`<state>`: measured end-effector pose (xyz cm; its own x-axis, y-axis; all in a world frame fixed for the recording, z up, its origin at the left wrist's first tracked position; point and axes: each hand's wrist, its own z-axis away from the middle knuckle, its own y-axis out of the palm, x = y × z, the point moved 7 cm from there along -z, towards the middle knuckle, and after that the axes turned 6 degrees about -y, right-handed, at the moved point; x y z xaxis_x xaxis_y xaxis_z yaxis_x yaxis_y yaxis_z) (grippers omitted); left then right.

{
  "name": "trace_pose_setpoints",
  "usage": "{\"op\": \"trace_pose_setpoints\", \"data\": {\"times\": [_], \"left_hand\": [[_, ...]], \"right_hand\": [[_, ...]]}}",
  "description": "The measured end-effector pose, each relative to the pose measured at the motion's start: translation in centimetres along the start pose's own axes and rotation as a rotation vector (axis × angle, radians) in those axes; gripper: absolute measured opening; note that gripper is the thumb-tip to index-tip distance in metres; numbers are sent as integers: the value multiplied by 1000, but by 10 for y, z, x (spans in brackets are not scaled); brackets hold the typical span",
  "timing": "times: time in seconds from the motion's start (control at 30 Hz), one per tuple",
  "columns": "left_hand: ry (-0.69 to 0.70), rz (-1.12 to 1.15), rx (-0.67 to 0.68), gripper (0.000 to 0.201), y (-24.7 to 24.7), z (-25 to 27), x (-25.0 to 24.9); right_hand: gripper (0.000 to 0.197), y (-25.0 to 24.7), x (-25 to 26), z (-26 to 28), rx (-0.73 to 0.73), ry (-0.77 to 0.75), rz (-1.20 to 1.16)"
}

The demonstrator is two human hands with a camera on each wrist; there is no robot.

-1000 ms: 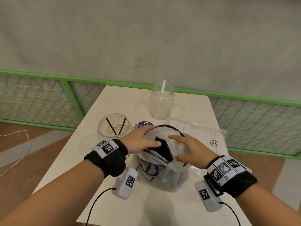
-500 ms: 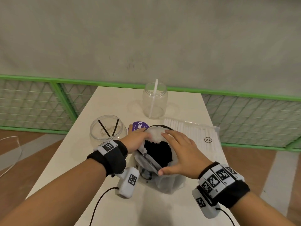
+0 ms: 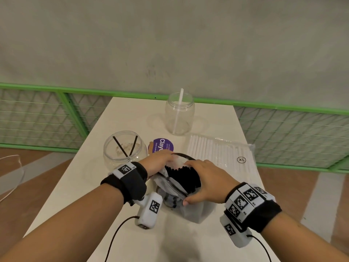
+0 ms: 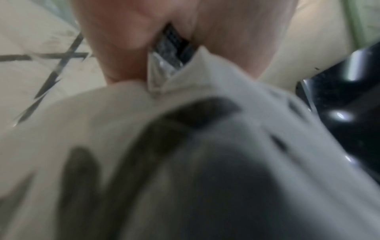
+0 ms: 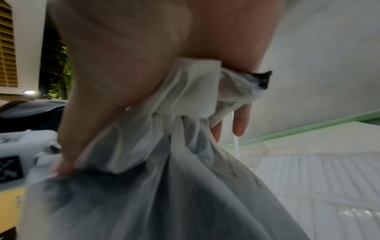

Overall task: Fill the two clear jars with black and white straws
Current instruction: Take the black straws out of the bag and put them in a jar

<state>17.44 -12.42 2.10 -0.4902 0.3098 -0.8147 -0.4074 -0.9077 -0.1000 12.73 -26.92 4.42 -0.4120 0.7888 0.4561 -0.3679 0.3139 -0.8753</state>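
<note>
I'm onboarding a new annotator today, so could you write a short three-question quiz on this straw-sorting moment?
1. True or false: the round clear glass bowl-shaped jar holds two black straws.
2. What stands in the tall clear plastic jar? A) one white straw B) black straws C) nothing
3. Fill in: both the left hand and the right hand grip the translucent white plastic ___ of black straws.

Key: 1 true; 2 A; 3 bag.

Bag [image 3: 190, 208] sits at the table's [image 3: 132, 114] near middle, straws [image 3: 184, 176] standing inside. Bowl [image 3: 124, 148] behind-left with two straws in it, jar [image 3: 179, 114] further back, straw pack [image 3: 219, 152] right.
</note>
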Motion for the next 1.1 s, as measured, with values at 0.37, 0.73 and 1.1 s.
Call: {"op": "trace_pose_setpoints", "data": {"times": [0.37,0.73,1.1], "left_hand": [[16,-8,-88,42,-8,-4,-4],[40,-543,-237,38,-40,15,-12],[507,-706,-308,54,-27,49,-36]], "right_hand": [[54,4,-9,-10,-108,-7,-246],[45,-10,-34,-19,-196,4,-141],[57,-7,-28,-15,-105,-41,38]]}}
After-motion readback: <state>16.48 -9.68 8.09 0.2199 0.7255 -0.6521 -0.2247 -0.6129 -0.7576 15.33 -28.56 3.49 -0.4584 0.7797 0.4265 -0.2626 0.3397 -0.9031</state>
